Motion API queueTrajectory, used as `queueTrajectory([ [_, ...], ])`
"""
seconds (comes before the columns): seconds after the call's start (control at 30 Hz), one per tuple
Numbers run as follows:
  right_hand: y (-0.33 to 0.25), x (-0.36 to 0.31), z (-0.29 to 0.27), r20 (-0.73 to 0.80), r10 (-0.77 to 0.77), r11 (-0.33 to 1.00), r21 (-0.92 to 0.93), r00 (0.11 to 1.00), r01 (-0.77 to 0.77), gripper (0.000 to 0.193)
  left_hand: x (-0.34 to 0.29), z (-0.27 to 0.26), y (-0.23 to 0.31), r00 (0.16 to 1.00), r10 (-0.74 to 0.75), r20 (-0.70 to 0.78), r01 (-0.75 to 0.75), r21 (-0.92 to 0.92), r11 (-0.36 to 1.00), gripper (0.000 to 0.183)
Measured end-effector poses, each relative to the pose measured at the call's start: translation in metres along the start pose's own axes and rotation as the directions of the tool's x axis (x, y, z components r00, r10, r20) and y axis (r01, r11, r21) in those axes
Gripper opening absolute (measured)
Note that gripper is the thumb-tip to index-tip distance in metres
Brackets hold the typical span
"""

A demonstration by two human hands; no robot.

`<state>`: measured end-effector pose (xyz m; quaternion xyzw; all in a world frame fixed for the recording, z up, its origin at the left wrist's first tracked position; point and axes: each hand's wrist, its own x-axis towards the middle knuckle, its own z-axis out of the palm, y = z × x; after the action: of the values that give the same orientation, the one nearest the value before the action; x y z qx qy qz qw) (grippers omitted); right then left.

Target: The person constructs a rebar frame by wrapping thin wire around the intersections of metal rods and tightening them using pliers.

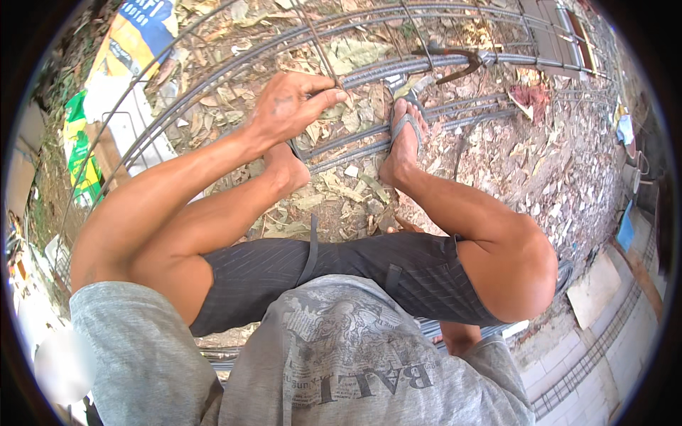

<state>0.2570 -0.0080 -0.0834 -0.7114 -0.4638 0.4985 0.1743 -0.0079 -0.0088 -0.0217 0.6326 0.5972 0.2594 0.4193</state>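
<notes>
My left hand (pixel 288 108) reaches over a long cage of steel rebar (pixel 376 69), its thumb and forefinger pinched together at the lower end of a thin rebar stirrup (pixel 317 42). Whether a bit of tie wire is also between the fingertips is too small to tell. Only a few fingertips of my right hand (pixel 408 225) show, beneath my bent right leg; the rest is hidden by the leg and dark shorts. Across the bars to the right of my left hand rests a rusty tool with curved handles (pixel 462 66), which looks like pincers.
My sandalled right foot (pixel 406 135) stands at the lower bars (pixel 462 113). Dry leaves and rubble cover the ground. Printed sacks (pixel 84 153) lie at left, a reddish scrap (pixel 529 101) at right. Pale tiles (pixel 604 341) and steel mesh (pixel 586 362) are at lower right.
</notes>
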Motion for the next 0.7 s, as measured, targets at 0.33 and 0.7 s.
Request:
queueTrajectory([
  [0.33, 0.076, -0.113, -0.211, 0.288, 0.064, 0.991, -0.127, 0.955, -0.029, 0.051, -0.006, 0.017, -0.001, 0.946, 0.162, -0.28, -0.113, 0.185, 0.976, 0.034],
  [0.7, -0.133, -0.17, -0.281, -0.258, -0.668, 0.74, -0.129, 0.698, 0.66, 0.046, -0.019, 0.026, 0.015, 0.899, 0.003, -0.438, 0.108, 0.228, 0.968, 0.033],
])
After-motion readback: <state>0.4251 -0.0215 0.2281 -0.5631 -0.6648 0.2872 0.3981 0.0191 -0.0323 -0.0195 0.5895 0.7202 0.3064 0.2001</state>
